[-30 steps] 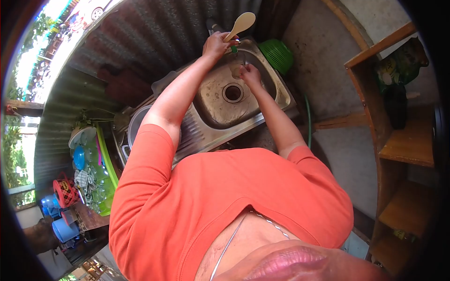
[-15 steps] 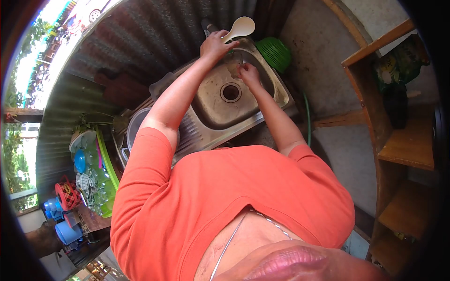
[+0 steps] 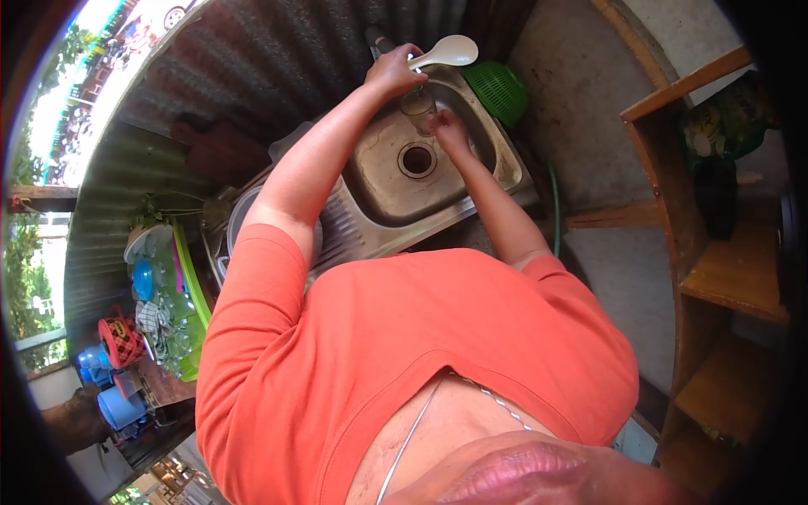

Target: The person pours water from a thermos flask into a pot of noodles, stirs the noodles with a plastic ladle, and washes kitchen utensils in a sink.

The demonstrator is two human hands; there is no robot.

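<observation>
My left hand [image 3: 394, 74], at the faucet end of the steel sink [image 3: 379, 181], is closed on the handle of a cream rice spoon [image 3: 454, 50], whose bowl points right. My right hand [image 3: 449, 130] is closed at the side of a clear glass [image 3: 418, 114], which it holds inside the basin beyond the drain [image 3: 417, 160]. The faucet is mostly hidden behind my left hand.
A green basket [image 3: 498, 91] stands at the sink's right corner. On the left are a clear basin [image 3: 244, 220] and a lime-green dish tray [image 3: 192, 295]. Wooden shelves [image 3: 732, 278] stand at the right, and a corrugated wall [image 3: 286, 59] is behind.
The spoon has moved slightly right and tilted flatter in my left hand. The glass shows more clearly beside my right hand, which stays nearly in place.
</observation>
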